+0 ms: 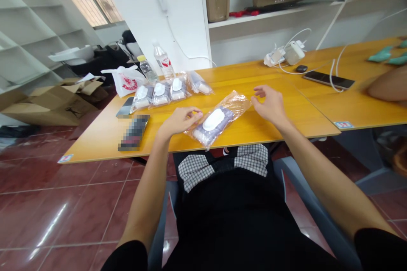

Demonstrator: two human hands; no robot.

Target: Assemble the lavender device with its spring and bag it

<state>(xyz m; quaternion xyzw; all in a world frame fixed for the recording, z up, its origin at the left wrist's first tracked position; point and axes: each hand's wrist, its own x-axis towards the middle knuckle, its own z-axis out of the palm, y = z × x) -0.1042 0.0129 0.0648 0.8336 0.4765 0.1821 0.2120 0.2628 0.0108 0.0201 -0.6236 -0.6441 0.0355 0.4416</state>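
Observation:
A purple-and-white wet-wipe pack (213,119) with a white lid lies in a clear plastic bag (237,100) near the table's front edge. At the bag's left side is my left hand (180,121), fingers loosely bent and apart; whether its fingertips touch the film is unclear. My right hand (270,103) hovers by the bag's loose right end, thumb and fingers spread with nothing visible between them. Farther back, several similar bagged packs (160,93) stand in a row on the left part of the table.
Behind the row are a water bottle (164,62), a yellow-capped bottle (146,68) and a white plastic bag (125,81). A pixelated dark object (135,132) lies at left. Chargers (293,53), a mouse (301,68) and a phone (329,80) lie at right, near another person's arm (389,82).

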